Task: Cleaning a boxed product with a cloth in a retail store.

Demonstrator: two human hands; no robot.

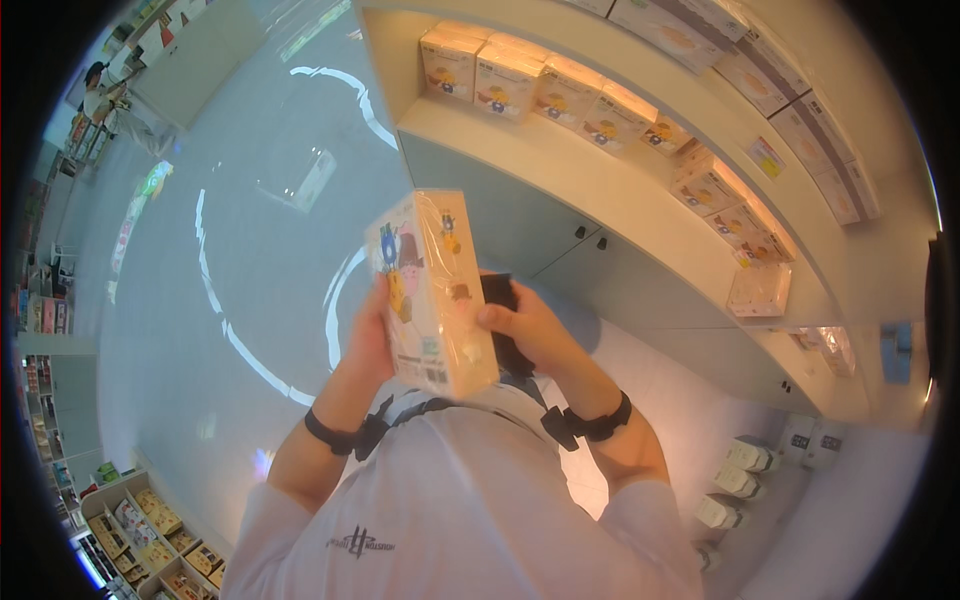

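Note:
In front of my chest, a cartoon-printed carton (457,292) in shiny clear wrap is held upright with a slight tilt. My left hand (373,330) grips its left side, most fingers hidden behind it. At the right edge of the carton, the thumb of my right hand (532,322) rests against its side. That hand also holds a black flat item (510,349) beside the carton; its exact kind cannot be made out. Dark straps circle both of my forearms.
A curved, lit shelf (480,131) at the right carries several similar wrapped cartons (506,82). Below it are grey cabinet doors (510,202) with small black knobs. A divided display bin (142,487) with packets stands at lower left. A person (105,101) sits far off at upper left.

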